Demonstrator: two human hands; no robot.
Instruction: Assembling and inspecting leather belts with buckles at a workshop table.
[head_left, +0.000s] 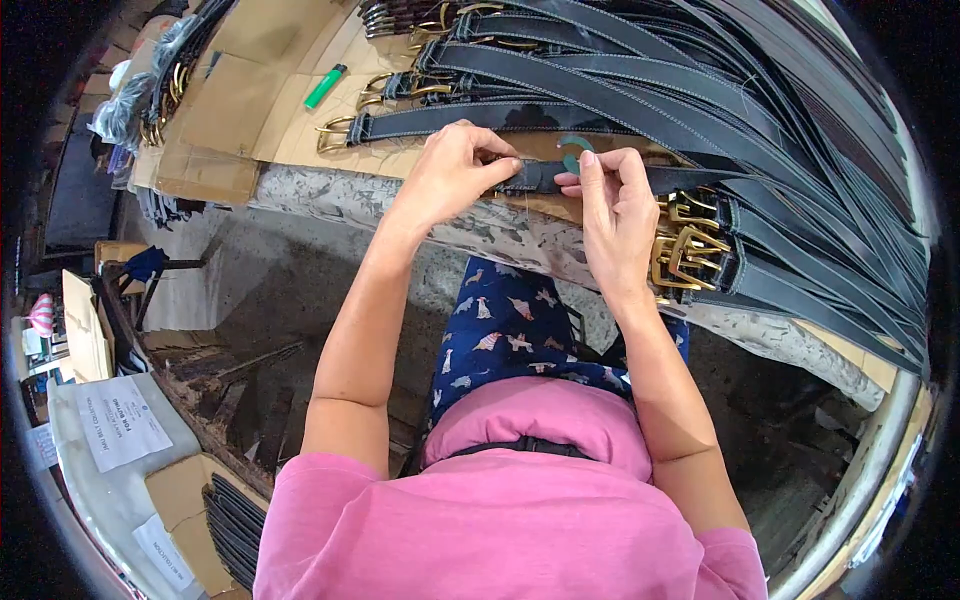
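Near the front edge of the work surface, a black leather belt [540, 177] with pale stitching lies across between my hands. My left hand [452, 172] is closed on it, with thumb and forefinger pinching its left part. My right hand [617, 212] has its fingers curled beside the same belt, around a small green tool with a curved loop [573, 152]; its blades, if it has any, are hidden. Just beyond my hands lies another black belt [430, 120] with a gold buckle [336, 133] at its left end. A loose thread hangs below the belt between my hands.
Many black belts [640, 80] fan out at the far right. Gold buckles [690, 255] cluster right of my right hand. A green lighter [325, 87] lies on the cardboard [225, 110] at the left. A carton [190, 495] holding dark strips stands at the lower left.
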